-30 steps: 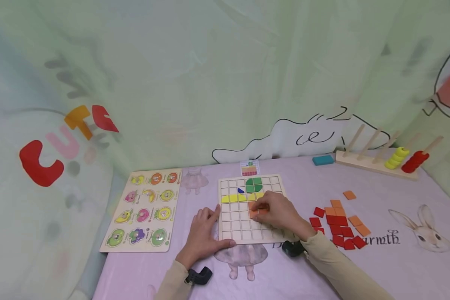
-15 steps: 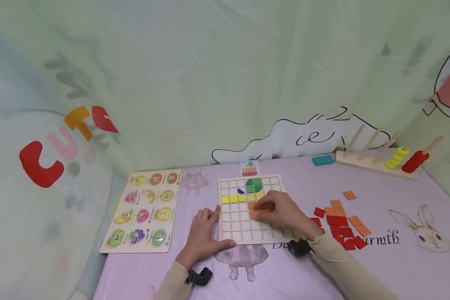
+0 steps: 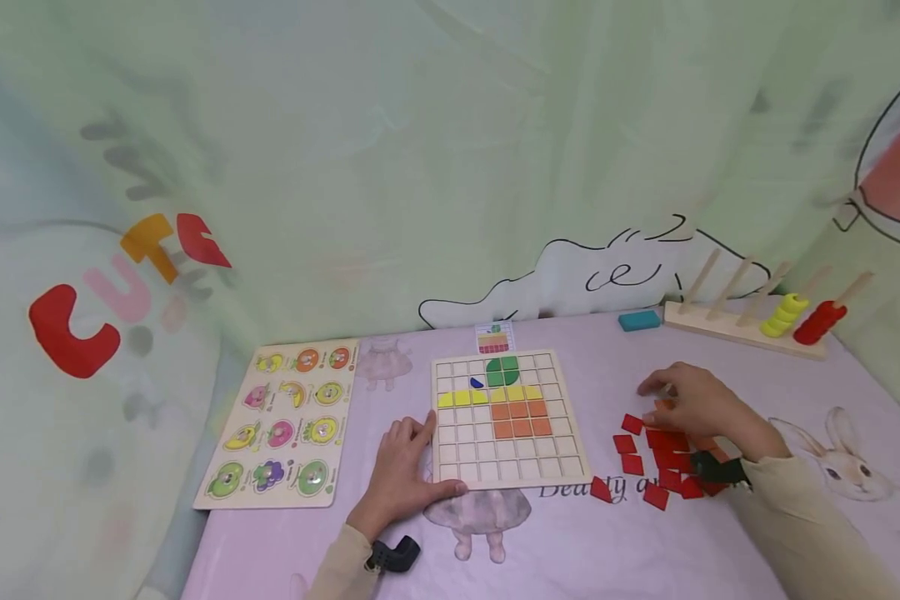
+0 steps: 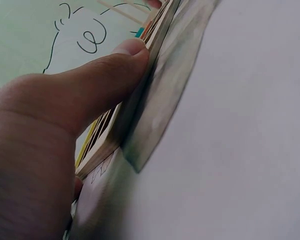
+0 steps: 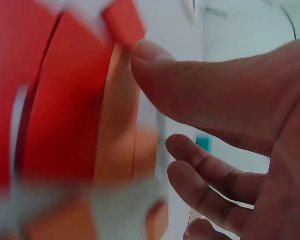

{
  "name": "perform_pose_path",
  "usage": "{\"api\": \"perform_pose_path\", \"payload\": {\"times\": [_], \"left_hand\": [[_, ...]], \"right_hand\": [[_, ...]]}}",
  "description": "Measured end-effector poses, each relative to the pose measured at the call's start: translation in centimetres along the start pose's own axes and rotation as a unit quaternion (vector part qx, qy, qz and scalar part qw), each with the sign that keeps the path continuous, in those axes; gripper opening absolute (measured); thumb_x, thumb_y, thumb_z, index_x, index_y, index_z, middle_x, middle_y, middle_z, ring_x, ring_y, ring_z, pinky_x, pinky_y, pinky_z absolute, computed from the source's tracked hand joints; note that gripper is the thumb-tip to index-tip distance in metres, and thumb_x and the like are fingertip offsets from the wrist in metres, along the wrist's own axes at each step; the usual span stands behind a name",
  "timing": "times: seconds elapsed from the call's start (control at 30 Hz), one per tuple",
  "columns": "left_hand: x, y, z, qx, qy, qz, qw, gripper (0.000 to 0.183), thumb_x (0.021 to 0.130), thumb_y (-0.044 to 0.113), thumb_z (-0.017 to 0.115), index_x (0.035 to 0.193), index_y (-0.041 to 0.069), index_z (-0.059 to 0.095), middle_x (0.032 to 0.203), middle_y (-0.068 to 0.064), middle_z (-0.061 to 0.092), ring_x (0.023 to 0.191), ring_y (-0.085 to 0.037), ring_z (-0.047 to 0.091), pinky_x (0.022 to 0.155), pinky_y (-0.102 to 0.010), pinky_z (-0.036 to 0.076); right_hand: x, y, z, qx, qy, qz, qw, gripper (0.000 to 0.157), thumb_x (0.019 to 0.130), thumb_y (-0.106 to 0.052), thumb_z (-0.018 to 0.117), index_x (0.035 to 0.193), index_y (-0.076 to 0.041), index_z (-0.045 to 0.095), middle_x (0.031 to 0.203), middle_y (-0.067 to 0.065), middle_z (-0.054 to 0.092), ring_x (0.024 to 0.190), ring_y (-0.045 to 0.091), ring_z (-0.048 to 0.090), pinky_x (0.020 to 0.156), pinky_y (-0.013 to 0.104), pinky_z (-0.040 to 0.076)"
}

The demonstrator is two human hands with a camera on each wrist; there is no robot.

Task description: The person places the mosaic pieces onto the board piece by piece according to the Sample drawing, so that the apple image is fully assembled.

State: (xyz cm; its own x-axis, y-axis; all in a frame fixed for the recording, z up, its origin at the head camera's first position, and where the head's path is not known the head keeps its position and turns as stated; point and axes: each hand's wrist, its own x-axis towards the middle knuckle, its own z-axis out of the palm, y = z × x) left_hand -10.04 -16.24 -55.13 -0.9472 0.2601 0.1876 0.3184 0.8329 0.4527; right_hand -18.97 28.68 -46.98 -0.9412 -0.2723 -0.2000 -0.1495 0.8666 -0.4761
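Six orange tiles (image 3: 519, 410) in the gridded wooden board (image 3: 466, 451)

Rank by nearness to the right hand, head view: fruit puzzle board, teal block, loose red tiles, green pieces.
From the right hand:
1. loose red tiles, close on its near side
2. teal block, at the table's back
3. green pieces, leftward, on the grid board
4. fruit puzzle board, far left

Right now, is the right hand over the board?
No, the right hand is at the loose tiles, off to the right of the board.
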Motion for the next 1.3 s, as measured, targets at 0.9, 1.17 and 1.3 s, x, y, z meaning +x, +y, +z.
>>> {"api": "perform_pose_path", "payload": {"times": [0.9,1.17,1.3], "left_hand": [[0.1,-0.1,0.0,-0.011,-0.007,-0.015,0.9998,0.118,0.073,0.071,0.084,0.163,0.009,0.041,0.108,0.001,0.046,0.096,-0.011,0.035,0.088,-0.031,0.032],[0.1,0.0,-0.1,-0.006,-0.008,-0.012,0.9999,0.117,0.073,0.072,0.084,0.163,0.009,0.041,0.108,0.001,0.046,0.096,-0.011,0.035,0.088,-0.031,0.032],[0.1,0.1,-0.1,-0.012,-0.013,-0.015,0.9997,0.118,0.073,0.071,0.083,0.163,0.009,0.041,0.108,0.000,0.046,0.096,-0.012,0.035,0.088,-0.032,0.033]], "right_hand": [[0.3,1.7,1.6,0.102,0.100,-0.014,0.990,0.045,0.100,-0.030,0.076,0.130,-0.002,0.058,0.106,0.018,0.069,0.091,0.027,0.064,0.064,0.025,0.055],[2.0,-2.5,4.8,0.201,0.122,-0.012,0.972,0.047,0.098,-0.037,0.078,0.133,-0.007,0.069,0.110,0.015,0.077,0.094,0.023,0.069,0.070,0.022,0.056],[3.2,-5.3,6.5,0.227,0.094,-0.037,0.969,0.041,0.097,-0.027,0.080,0.131,-0.005,0.071,0.105,0.009,0.079,0.093,0.019,0.069,0.074,0.020,0.054]]}}
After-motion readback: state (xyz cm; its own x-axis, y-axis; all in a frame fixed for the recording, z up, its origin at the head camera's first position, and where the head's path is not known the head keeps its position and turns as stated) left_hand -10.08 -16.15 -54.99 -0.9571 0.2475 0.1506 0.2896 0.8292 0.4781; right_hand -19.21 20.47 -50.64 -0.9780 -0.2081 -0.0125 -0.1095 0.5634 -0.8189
